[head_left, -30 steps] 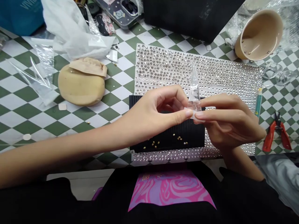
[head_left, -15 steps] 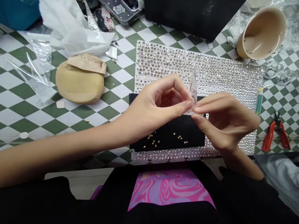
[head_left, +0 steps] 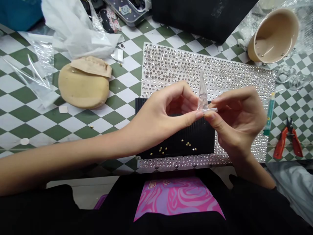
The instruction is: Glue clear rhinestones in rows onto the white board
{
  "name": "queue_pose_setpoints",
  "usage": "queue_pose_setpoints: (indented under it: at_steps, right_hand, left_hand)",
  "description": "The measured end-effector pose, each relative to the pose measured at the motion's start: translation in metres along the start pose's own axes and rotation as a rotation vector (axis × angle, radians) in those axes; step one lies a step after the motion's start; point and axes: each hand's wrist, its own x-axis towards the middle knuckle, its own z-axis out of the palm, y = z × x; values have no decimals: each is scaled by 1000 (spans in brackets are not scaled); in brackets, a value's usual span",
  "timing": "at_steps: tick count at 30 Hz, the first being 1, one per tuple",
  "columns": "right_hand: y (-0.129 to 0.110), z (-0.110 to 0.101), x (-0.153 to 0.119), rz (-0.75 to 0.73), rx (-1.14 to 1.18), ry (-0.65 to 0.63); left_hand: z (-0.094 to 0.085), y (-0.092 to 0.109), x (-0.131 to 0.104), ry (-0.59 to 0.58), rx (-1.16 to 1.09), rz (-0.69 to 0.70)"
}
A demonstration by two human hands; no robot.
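A small clear plastic cone, like a piping bag (head_left: 202, 93), stands point upward between my two hands. My left hand (head_left: 168, 109) pinches its left base between thumb and fingers. At its right base, my right hand (head_left: 236, 117) grips a whitish folded edge between thumb and fingertips. Under the hands lies a black ridged tray (head_left: 176, 151) with several small gold rhinestones (head_left: 187, 144) on it. Beneath the tray spreads a sheet of silver rhinestones (head_left: 171, 65). The cone's contents are hard to make out.
Left of the hands sits a tan oval pad (head_left: 83, 86). Red-handled pliers (head_left: 289, 138) and a green tube (head_left: 270, 112) lie to the right. A beige cup (head_left: 274, 36) lies tilted at the far right, near a black box (head_left: 200, 18). Plastic wrappers (head_left: 41, 58) cover the far left.
My right hand has shifted slightly left and up, its fingers now higher on the bag's base. A whitish folded edge shows at the base. The left hand has barely moved.
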Motion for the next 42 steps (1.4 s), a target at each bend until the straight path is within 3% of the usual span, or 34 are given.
queue_pose_setpoints:
  at_steps: [5, 12, 15, 21, 23, 29, 34, 38, 42]
  right_hand:
    - [4, -1, 0, 39, 34, -91]
    - [9, 2, -2, -35, -119, -93]
    - [8, 3, -2, -71, -133, -32]
    - [5, -3, 1, -389, -379, -11]
    - [4, -5, 1, -427, -414, -18]
    - [3, -6, -2, -382, -412, -10]
    - [2, -2, -4, -317, -325, -22]
    - [1, 6, -3, -207, -174, 76]
    - [4, 5, -2, -318, -225, 5]
  left_hand:
    - [1, -3, -1, 44, 20, 30]
    - [2, -5, -2, 61, -10, 38]
    - [1, -5, -2, 77, 22, 48]
    - [0, -2, -5, 50, 27, 38]
    - [1, 0, -6, 42, 27, 30]
    - [3, 1, -6, 39, -9, 34]
    - [7, 5, -5, 38, -135, -45]
    - [9, 7, -6, 50, -234, -115]
    - [9, 5, -7, -11, -342, -189]
